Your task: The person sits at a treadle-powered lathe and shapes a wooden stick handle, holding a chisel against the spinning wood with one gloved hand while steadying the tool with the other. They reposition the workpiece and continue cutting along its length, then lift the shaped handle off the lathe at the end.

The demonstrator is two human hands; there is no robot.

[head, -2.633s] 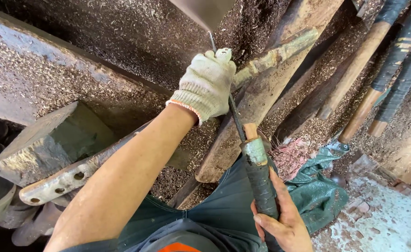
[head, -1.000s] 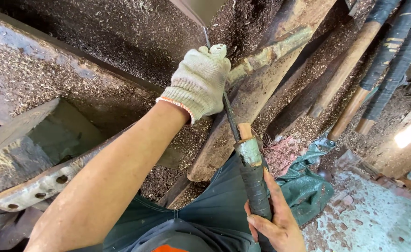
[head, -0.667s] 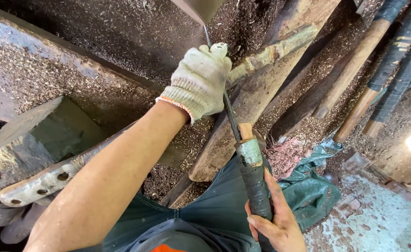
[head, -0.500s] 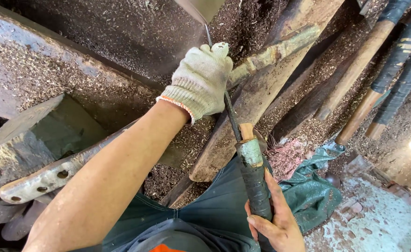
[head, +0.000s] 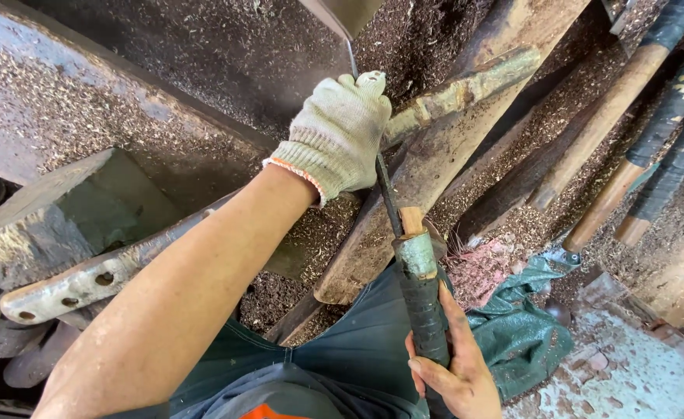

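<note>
left hand (head: 340, 132): gloved, arm extended forward, fingers curled | right hand (head: 449, 363): bare, low, fingers wrapped tight

One head-worn camera looks steeply down from close above the person's own arms. It faces forward over the lap toward a shavings-covered wooden plank (head: 435, 186), with the gloved left hand (head: 338, 132) central and the bare right hand (head: 454, 372) at the bottom edge.

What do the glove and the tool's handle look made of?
The glove on the left hand looks like off-white knitted cotton, with a ribbed cuff. The handle in the bare right hand seems to be wood wrapped in dark tape; bare wood shows at its top.
</note>
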